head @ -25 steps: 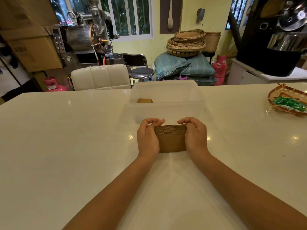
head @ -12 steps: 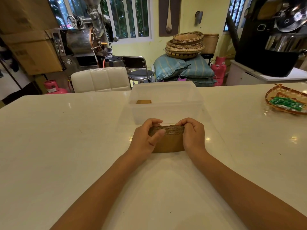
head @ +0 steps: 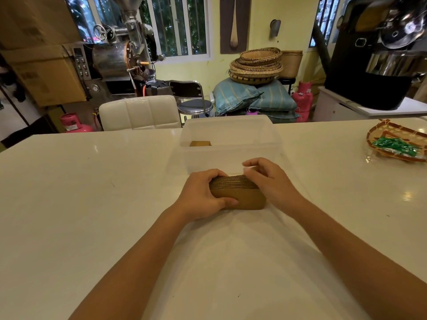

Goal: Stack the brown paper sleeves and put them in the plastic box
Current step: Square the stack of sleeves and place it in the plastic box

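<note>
A thick stack of brown paper sleeves (head: 240, 195) lies on the white table (head: 80, 204), just in front of the clear plastic box (head: 231, 137). My left hand (head: 201, 197) grips the stack's left end, thumb across its front face. My right hand (head: 270, 181) rests over the stack's top right edge with fingers curled, touching it. Inside the box, at its left side, a small brown sleeve piece (head: 200, 143) shows.
A woven tray with green packets (head: 397, 144) sits at the table's right edge. A white padded chair (head: 141, 113) and a metal stool (head: 194, 100) stand behind the table. Machines, baskets and sacks fill the background.
My left hand has wrapped further around the stack's left end, thumb now across the front. My right hand has lifted from the right end to the stack's top edge.
</note>
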